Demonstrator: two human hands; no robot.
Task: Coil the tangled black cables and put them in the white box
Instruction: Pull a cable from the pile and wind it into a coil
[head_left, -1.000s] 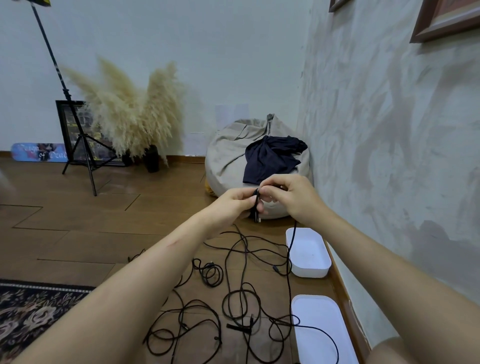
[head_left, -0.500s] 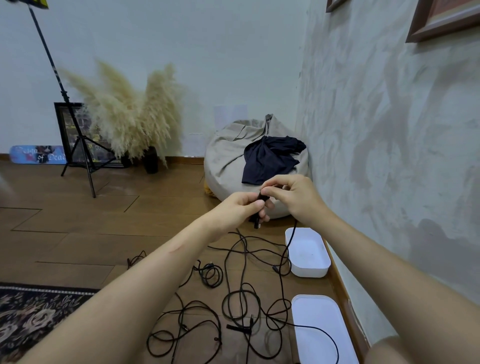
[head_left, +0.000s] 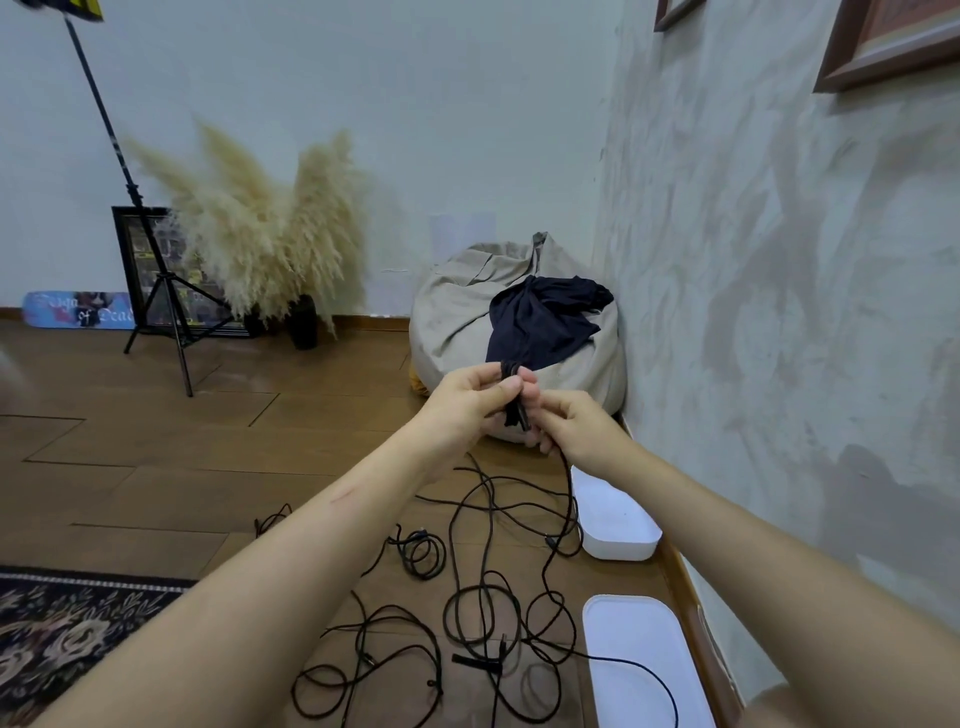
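I see my left hand (head_left: 470, 397) pinching a small folded cable bundle (head_left: 511, 370) held up over the floor, thumb pressed near its top. My right hand (head_left: 576, 423) curls round its lower end, where a strand (head_left: 570, 483) drops to the tangled black cables (head_left: 483, 597) spread on the wood. The white box (head_left: 618, 525) sits open by the right wall's skirting, just beside a loop. A white lid (head_left: 644, 665) lies nearer me, crossed by a cable. Bare floor opens leftward to the rug edge (head_left: 78, 577). A beanbag (head_left: 457, 312) closes the corner ahead.
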